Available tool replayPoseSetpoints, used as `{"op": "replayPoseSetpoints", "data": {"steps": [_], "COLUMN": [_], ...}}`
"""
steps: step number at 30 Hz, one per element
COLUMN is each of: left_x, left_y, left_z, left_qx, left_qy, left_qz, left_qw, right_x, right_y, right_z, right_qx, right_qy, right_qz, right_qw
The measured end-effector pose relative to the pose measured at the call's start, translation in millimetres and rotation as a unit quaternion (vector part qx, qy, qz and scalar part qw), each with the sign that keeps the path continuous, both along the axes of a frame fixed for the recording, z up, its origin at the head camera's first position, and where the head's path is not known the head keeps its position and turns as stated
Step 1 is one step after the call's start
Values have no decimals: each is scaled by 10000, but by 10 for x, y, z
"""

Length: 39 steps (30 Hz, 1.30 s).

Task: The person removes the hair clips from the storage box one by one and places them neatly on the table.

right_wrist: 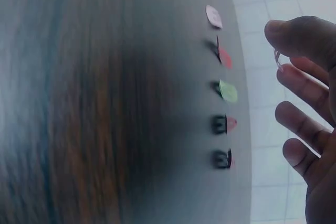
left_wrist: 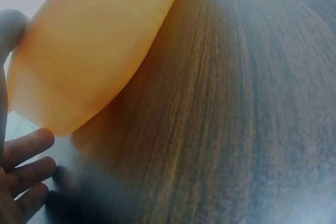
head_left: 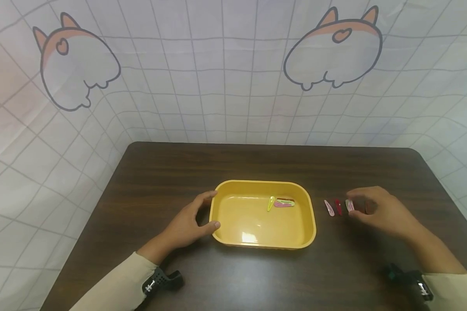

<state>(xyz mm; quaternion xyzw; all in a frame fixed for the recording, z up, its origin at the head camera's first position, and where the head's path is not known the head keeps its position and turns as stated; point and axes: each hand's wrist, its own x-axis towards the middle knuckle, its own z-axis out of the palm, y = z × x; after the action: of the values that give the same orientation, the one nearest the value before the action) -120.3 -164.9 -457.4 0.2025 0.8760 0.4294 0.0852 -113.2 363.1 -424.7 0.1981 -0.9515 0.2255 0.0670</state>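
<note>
Pinching a clip (right_wrist: 278, 59) by thumb and forefinger in the right hand (head_left: 387, 211); resting the left hand (head_left: 184, 222) spread against the tray (head_left: 237, 224). Probably light, stiff, rather slippery: best taken across the middle. Just left of the right hand, loose clips (head_left: 329, 208); farther, between both hands, trayed clips (head_left: 283, 204).

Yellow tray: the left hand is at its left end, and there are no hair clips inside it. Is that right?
Not quite: there are clips inside. The head view shows a yellow hair clip in the yellow tray, with a small cluster of clips just right of it. The left hand is indeed at the tray's left end.
</note>
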Motion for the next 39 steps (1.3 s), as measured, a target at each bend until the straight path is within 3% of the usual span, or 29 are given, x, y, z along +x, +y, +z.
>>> {"op": "replayPoseSetpoints", "data": {"steps": [8,17,39], "left_x": [17,16,14], "left_y": [-5,-6,-37], "left_z": [5,-3,-28], "left_qx": [52,83,96], "left_qy": [-9,58,74], "left_qz": [-13,-17,-26], "left_qw": [10000,9999,9999], "right_x": [14,22,43], "right_y": [156,330,601], "right_z": [20,-18,-89], "right_qx": [-29,47,27], "right_qy": [-426,-376,-1145], "right_qz": [-301,-349,-922], "right_qw": [9986,9987,9891]}}
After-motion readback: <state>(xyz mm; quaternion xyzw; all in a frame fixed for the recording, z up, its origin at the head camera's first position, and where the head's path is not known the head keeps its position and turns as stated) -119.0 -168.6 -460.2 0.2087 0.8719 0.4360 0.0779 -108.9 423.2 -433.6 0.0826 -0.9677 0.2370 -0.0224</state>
